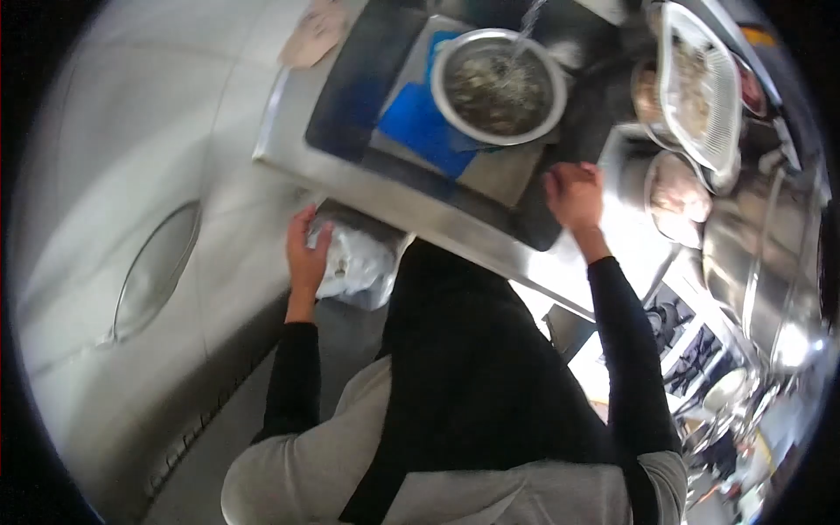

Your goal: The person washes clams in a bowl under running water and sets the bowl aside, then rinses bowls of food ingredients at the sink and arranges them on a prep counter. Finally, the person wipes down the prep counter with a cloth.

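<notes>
Two bare hands show: the right hand (577, 197) has its fingers curled inward over the right edge of a dark sink (346, 101), and whether they grip anything cannot be told; the left hand (306, 254) has its fingers released and parted from the thumb, beside a pale plastic bag (357, 262) below the front edge of the steel surface (394, 208), touching or just apart, it is unclear which. Within the sink, set well back from that front edge, sits a round metal bowl (503, 139) under a stream of running water (526, 26). Doing this well, I judge, means keeping the stream inside the rim, the bowl level, and the water low enough that loose pieces do not float over. The bowl looks wide, with a bright, pale rim; the water inside is stirred and frothy, over dark greenish-brown bits too blurred to identify. A blue sheet (424, 127) lies partly beneath it. Toward the surface's right end stands a white basket (725, 131) holding pale pieces.
</notes>
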A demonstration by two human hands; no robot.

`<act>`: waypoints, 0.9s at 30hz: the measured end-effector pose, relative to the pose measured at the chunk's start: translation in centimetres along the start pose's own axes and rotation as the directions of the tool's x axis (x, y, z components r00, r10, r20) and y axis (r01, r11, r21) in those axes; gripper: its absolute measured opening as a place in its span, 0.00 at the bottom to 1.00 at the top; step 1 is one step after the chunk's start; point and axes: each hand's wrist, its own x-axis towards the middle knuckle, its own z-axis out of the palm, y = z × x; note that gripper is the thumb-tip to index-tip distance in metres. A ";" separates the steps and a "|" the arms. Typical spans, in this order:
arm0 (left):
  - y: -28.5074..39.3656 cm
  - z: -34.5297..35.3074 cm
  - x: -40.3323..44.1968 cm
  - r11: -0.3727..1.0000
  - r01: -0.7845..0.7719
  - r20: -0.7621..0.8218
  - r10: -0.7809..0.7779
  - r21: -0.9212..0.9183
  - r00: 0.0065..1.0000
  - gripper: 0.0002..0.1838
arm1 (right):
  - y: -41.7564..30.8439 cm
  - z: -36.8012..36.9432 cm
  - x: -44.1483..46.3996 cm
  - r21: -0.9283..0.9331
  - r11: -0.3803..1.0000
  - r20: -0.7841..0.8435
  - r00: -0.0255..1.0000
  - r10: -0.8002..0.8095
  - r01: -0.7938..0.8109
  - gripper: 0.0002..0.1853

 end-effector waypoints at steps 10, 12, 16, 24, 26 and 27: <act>11.2 33.0 24.3 0.852 -0.507 0.842 0.172 0.134 0.512 0.15 | -0.4 -1.1 1.1 0.055 0.997 -0.050 0.998 0.050 -0.047 0.05; 10.4 37.8 23.8 0.786 -0.561 0.885 0.040 0.258 0.464 0.17 | -0.3 -1.2 1.6 0.086 0.994 -0.065 0.995 0.078 -0.072 0.05; 11.2 40.0 22.9 0.798 -0.514 0.905 -0.087 0.314 0.417 0.17 | -0.3 -0.9 0.9 0.115 0.987 -0.040 0.992 0.119 -0.114 0.05; 12.8 19.2 22.4 0.945 -0.186 0.790 0.328 -0.271 0.519 0.13 | -0.2 -1.7 1.3 0.118 0.990 -0.080 0.993 0.089 -0.079 0.06; 14.0 9.2 18.9 0.977 0.005 0.806 0.174 -0.215 0.566 0.10 | 0.0 -1.3 0.9 0.100 0.993 -0.077 0.995 0.069 -0.061 0.07; 13.6 5.2 16.5 0.971 0.118 0.799 0.101 -0.210 0.593 0.10 | 0.1 -1.2 0.8 0.088 0.995 -0.077 0.995 0.059 -0.052 0.07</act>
